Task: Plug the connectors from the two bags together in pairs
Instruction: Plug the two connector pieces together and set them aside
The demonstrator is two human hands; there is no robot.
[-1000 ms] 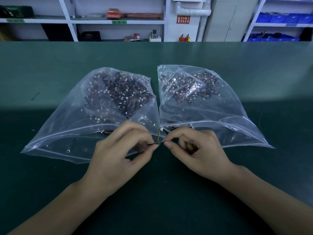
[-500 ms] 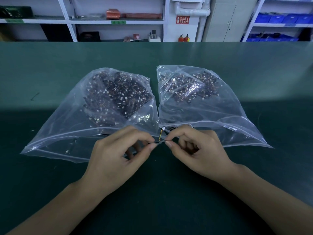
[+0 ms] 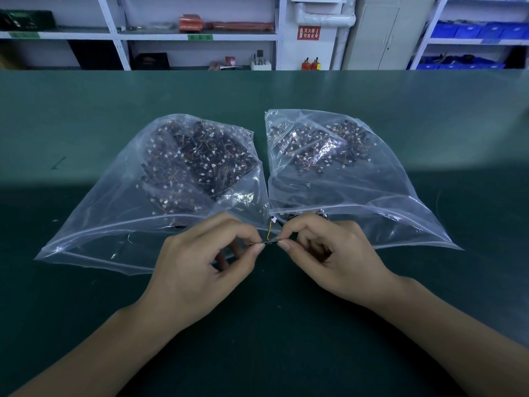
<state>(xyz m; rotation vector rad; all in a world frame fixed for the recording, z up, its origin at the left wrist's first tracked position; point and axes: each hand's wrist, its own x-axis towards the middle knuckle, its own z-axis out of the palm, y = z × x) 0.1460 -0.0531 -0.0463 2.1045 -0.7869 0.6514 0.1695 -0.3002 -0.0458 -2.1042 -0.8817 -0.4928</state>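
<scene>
Both hands meet low at the table's centre: the left hand [image 3: 197, 270] and the right hand [image 3: 332, 259] each pinch one end of a small black connector [image 3: 269, 242] between thumb and forefinger (its yellow wire [image 3: 269, 229] loops up toward 12 o'clock). Just behind, at 11 o'clock, lies the left bag [image 3: 160, 196]; at 1 o'clock the right bag [image 3: 343, 173], their mouths partly hidden by the knuckles. Shelves [image 3: 197, 37] stand beyond the green table [image 3: 86, 110].

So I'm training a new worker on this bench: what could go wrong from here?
1. The connector is tiny and pinched only at the fingertips of the left hand and right hand; it could slip or mate crooked.
2. The yellow wire loops up near the right bag and could snag.
</scene>
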